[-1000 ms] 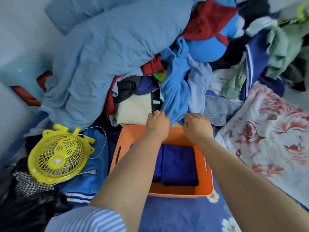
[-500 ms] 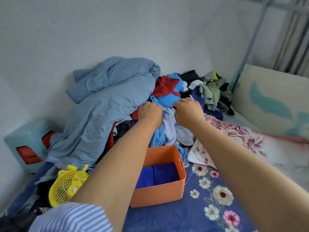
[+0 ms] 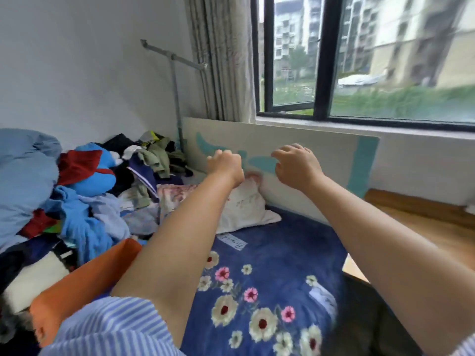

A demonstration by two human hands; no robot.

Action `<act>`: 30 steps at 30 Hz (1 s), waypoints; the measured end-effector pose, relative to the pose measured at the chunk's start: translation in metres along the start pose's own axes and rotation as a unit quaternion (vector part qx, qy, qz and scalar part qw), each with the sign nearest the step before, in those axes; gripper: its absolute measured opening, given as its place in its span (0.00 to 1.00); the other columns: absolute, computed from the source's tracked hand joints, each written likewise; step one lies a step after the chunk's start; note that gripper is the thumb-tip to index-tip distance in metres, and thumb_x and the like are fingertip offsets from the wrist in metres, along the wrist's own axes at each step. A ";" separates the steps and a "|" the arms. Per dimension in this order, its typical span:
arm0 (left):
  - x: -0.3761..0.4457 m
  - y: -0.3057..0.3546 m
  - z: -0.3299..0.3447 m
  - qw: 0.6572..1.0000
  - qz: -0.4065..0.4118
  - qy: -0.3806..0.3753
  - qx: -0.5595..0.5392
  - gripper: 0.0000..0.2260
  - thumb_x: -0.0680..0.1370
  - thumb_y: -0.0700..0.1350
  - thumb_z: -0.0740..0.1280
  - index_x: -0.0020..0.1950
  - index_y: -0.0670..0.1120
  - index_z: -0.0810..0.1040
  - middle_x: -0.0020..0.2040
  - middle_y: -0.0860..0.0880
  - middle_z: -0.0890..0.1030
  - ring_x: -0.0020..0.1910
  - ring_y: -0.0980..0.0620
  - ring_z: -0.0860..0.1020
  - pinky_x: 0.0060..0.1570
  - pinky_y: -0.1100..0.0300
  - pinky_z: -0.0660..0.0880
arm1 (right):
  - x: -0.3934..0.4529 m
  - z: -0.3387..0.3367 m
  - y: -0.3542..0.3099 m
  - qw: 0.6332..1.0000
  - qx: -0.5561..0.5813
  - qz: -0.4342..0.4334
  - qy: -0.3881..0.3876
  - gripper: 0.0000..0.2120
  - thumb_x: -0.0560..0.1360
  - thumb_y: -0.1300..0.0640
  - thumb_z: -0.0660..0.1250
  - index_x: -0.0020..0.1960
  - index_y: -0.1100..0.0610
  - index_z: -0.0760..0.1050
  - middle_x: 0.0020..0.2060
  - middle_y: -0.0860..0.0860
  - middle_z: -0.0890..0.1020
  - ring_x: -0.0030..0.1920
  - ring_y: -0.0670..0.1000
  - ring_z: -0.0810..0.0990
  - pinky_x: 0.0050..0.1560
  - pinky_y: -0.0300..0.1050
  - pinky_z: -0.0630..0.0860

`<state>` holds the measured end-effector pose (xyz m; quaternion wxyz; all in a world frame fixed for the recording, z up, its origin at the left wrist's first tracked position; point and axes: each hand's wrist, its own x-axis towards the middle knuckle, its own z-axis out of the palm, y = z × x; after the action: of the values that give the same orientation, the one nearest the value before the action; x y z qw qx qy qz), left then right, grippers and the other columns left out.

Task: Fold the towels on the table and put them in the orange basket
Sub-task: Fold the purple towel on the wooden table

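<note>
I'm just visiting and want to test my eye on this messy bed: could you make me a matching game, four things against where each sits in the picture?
Things:
1. orange basket
2. white pillow
3. window
4. blue quilt

Places:
A. top right, above the sill
B. far left edge, on the clothes pile
C. lower left, beside the left forearm
D. centre, against the board below the hands

Pairs: 1-C, 2-D, 3-A, 4-B

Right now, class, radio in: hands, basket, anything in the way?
Left hand fisted, right hand curled; both raised, no towel visible in either grip. Orange basket low left, partly behind left arm. Clothes pile beside it.
</note>
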<state>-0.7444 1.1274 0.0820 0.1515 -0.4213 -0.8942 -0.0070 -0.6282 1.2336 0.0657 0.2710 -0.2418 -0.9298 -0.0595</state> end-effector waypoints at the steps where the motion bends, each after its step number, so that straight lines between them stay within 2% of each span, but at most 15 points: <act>1: 0.000 0.028 -0.004 1.000 0.024 -0.001 -0.008 0.15 0.78 0.44 0.57 0.63 0.42 0.72 0.64 0.42 0.72 0.65 0.42 0.68 0.62 0.51 0.66 | -0.013 -0.010 0.025 1.000 -0.011 0.026 -0.005 0.16 0.75 0.59 0.58 0.61 0.57 0.73 0.60 0.55 0.76 0.62 0.57 0.71 0.60 0.47 0.67; 7: -0.008 0.228 -0.029 0.981 0.182 0.010 -0.066 0.16 0.78 0.45 0.57 0.63 0.44 0.73 0.64 0.43 0.72 0.65 0.43 0.68 0.62 0.51 0.66 | -0.126 -0.088 0.185 0.980 -0.105 0.166 -0.032 0.18 0.75 0.60 0.58 0.64 0.57 0.70 0.64 0.56 0.74 0.64 0.57 0.70 0.64 0.51 0.68; 8: -0.008 0.233 -0.028 0.980 0.186 0.012 -0.068 0.15 0.78 0.45 0.57 0.63 0.44 0.73 0.64 0.42 0.72 0.64 0.43 0.69 0.61 0.51 0.66 | -0.129 -0.087 0.193 0.979 -0.106 0.172 -0.036 0.19 0.75 0.60 0.58 0.65 0.57 0.69 0.64 0.56 0.74 0.65 0.57 0.69 0.64 0.51 0.68; 9: -0.014 0.285 -0.036 0.972 0.219 0.020 -0.083 0.15 0.78 0.45 0.57 0.63 0.44 0.73 0.63 0.42 0.73 0.64 0.43 0.69 0.61 0.51 0.66 | -0.158 -0.109 0.229 0.970 -0.126 0.206 -0.038 0.19 0.75 0.60 0.58 0.66 0.57 0.69 0.65 0.56 0.73 0.65 0.56 0.69 0.65 0.51 0.67; 10: -0.014 0.304 -0.038 0.969 0.228 0.025 -0.095 0.15 0.77 0.44 0.58 0.62 0.44 0.74 0.63 0.43 0.73 0.64 0.43 0.69 0.61 0.51 0.67 | -0.170 -0.116 0.243 0.967 -0.130 0.216 -0.033 0.19 0.75 0.60 0.58 0.66 0.57 0.69 0.65 0.56 0.73 0.65 0.56 0.69 0.65 0.51 0.67; 14: -0.030 0.426 -0.061 0.949 0.288 0.025 -0.126 0.15 0.76 0.43 0.58 0.61 0.43 0.75 0.62 0.43 0.73 0.63 0.43 0.69 0.59 0.52 0.68 | -0.239 -0.163 0.327 0.951 -0.136 0.277 -0.012 0.15 0.74 0.62 0.57 0.60 0.61 0.73 0.58 0.58 0.77 0.61 0.58 0.72 0.59 0.51 0.70; 17: -0.045 0.518 -0.073 0.932 0.329 0.030 -0.146 0.14 0.77 0.42 0.58 0.60 0.43 0.75 0.61 0.43 0.74 0.63 0.43 0.69 0.57 0.52 0.69 | -0.289 -0.196 0.388 0.941 -0.152 0.302 0.004 0.15 0.74 0.63 0.58 0.59 0.63 0.74 0.56 0.59 0.79 0.59 0.59 0.73 0.58 0.51 0.72; 19: -0.055 0.564 -0.078 0.922 0.351 0.039 -0.160 0.13 0.77 0.41 0.58 0.59 0.42 0.75 0.60 0.42 0.74 0.62 0.43 0.70 0.56 0.52 0.69 | -0.313 -0.214 0.422 0.936 -0.161 0.312 0.010 0.14 0.74 0.63 0.58 0.57 0.64 0.75 0.55 0.59 0.79 0.58 0.59 0.73 0.56 0.51 0.72; 24: -0.067 0.658 -0.082 0.899 0.400 0.040 -0.173 0.13 0.76 0.40 0.58 0.58 0.42 0.76 0.59 0.42 0.74 0.62 0.43 0.69 0.55 0.53 0.69 | -0.355 -0.241 0.496 0.920 -0.167 0.355 0.012 0.16 0.75 0.62 0.58 0.62 0.60 0.73 0.58 0.58 0.78 0.61 0.58 0.72 0.57 0.49 0.70; 30: -0.043 0.742 -0.080 0.883 0.431 0.034 -0.181 0.12 0.76 0.40 0.59 0.57 0.43 0.76 0.58 0.43 0.75 0.62 0.44 0.70 0.52 0.53 0.68 | -0.376 -0.236 0.575 0.900 -0.165 0.404 0.007 0.17 0.75 0.61 0.57 0.64 0.58 0.72 0.61 0.55 0.77 0.63 0.57 0.71 0.58 0.47 0.69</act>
<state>-0.1366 1.5622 0.0608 0.0909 -0.7846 -0.6021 -0.1169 0.0384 1.5231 0.0535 0.2342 -0.6377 -0.7271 -0.0986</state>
